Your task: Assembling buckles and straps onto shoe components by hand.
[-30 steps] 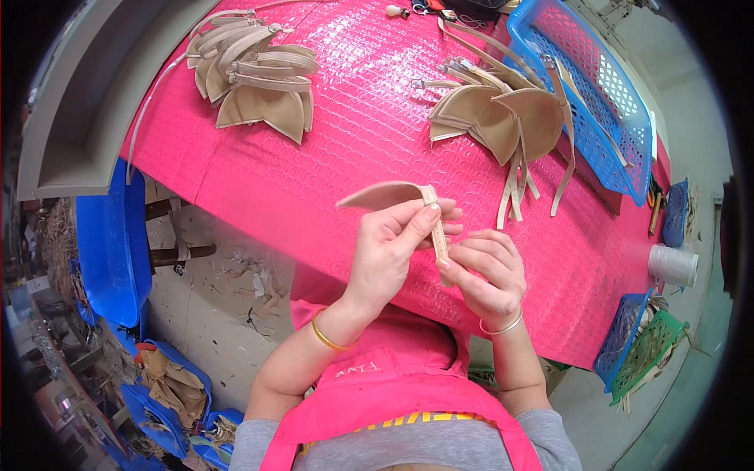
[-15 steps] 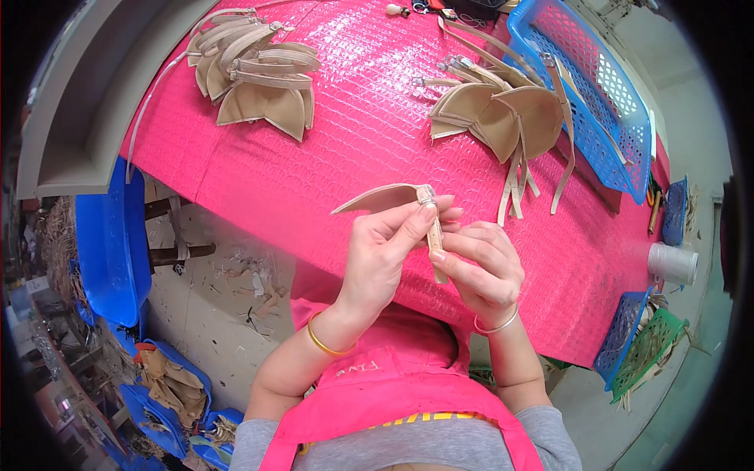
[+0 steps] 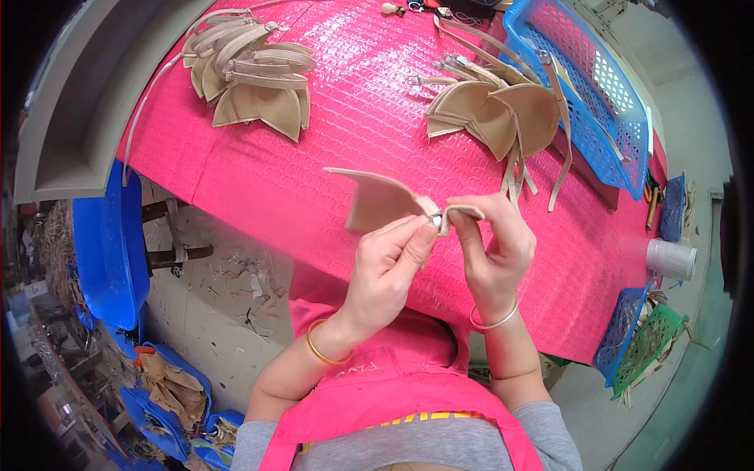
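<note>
Beige and soft, a curved leather piece [image 3: 375, 202] was held up in the air above the pink table [image 3: 345, 118], close to the person's chest, likely so the small join could be seen well. The left hand [image 3: 385, 271] pinched the piece at its narrow end, thumb and first finger pressed together on it. The right hand [image 3: 493, 250] pinched a thin beige strap [image 3: 463, 212] right beside that spot, its other fingers curled in. A tiny shiny bit [image 3: 433, 222] sat where the two met (too small to tell what it was). Two heaps of the same beige pieces lay well apart from the hands: one heap [image 3: 251, 78] far to the left, one heap [image 3: 491, 110] to the right, just beside a blue basket [image 3: 597, 86] at the table's far corner. Between the heaps the pink top lay bare, so there was room to set things down. The near edge of the table ran just under the hands, and past it was the floor with a blue tub [image 3: 106, 243].
</note>
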`<state>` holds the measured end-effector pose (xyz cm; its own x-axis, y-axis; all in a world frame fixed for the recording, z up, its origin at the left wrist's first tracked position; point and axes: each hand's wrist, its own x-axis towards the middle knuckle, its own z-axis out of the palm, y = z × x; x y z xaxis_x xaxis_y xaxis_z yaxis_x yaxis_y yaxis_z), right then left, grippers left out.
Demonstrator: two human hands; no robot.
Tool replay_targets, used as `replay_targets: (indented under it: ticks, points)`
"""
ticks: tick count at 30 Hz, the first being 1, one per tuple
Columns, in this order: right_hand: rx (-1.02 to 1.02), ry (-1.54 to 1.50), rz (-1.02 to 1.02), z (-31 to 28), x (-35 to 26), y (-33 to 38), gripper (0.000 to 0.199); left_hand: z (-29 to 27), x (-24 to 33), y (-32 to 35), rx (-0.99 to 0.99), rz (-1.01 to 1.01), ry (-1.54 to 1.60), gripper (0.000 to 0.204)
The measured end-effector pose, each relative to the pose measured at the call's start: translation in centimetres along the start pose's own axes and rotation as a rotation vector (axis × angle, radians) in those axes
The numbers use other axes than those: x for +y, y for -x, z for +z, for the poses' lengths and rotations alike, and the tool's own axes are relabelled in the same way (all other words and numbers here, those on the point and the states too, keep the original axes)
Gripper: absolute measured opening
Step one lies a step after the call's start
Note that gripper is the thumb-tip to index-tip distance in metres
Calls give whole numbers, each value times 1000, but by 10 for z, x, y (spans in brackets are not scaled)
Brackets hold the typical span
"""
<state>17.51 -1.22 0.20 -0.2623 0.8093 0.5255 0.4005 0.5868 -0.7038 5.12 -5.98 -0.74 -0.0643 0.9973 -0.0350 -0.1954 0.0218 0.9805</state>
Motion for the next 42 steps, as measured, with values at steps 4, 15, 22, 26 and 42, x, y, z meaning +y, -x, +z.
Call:
replay_targets:
  ticks: [4, 15, 22, 26, 42]
  points:
    - [-48, -200, 294, 2, -1, -7, 6, -11, 5, 1, -114, -41, 5, 26]
    - [-240, -838, 633, -6, -9, -8, 16, -28, 20, -2, -134, -320, 140, 25]
    - [-184, -986, 733, 10, -4, 11, 14, -35, 17, -4, -82, -106, -138, 21]
    - [-137, -1205, 839, 21, 3, 20, 8, -34, -1, -5, 34, -111, -191, 30]
    - [-49, -1241, 1054, 33, 5, 17, 9, -26, -18, -14, 136, 458, -667, 16]
